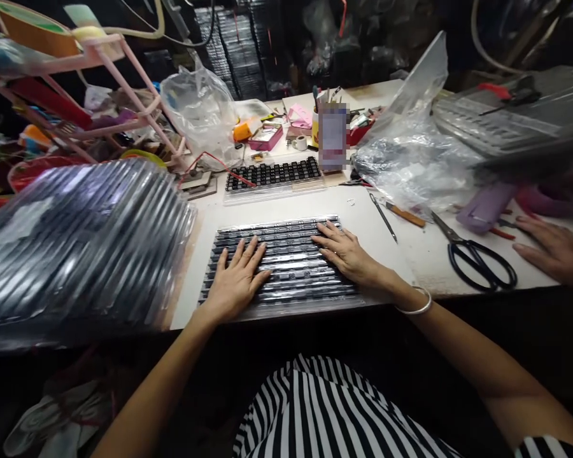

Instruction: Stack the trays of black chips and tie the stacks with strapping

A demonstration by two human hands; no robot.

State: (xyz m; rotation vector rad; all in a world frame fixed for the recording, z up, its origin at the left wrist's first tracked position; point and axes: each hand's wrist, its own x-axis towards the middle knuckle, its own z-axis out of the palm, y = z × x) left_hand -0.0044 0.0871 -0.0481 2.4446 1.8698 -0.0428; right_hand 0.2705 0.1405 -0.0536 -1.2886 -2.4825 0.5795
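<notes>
A clear plastic tray with dark ribbed rows (291, 267) lies flat on the white work surface in front of me. Across its left part my left hand (236, 280) is laid flat with the fingers spread. My right hand (344, 251) rests on the tray's right side, fingers stretched out and apart. Behind the tray sits a smaller clear tray holding rows of small black parts (274, 173). What fills the ribbed rows under the plastic is too shiny to make out.
At left stands a large stack of similar ribbed trays (86, 248). To the right lie black-handled scissors (477, 257), a pointed tool (383, 217) and a wooden-handled tool (405, 214). Another person's hand (554, 248) is at the right edge. Clear plastic bags (410, 159) lie behind.
</notes>
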